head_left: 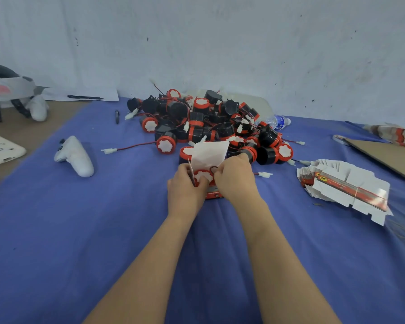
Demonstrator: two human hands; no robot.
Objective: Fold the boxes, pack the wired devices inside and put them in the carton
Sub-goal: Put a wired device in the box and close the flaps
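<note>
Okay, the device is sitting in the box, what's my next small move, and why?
Probably push the wire loop down beside the device with the right hand that pinches it. The device's red and white end sits in the open box, held by the left hand, but the loop sticks up above it and the white flap stands open.

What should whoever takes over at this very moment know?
Hands: left grip holds the open box by its left side; right grip pinches the wire of the device sitting in the box mouth.
Done: this box is folded and the device mostly in; top flap is up.
Left: tuck the wire, close the flap, put the box away. Many loose devices lie in the pile behind; flat boxes are stacked at right. The brown cardboard at far right may be the carton; no packed boxes visible.
</note>
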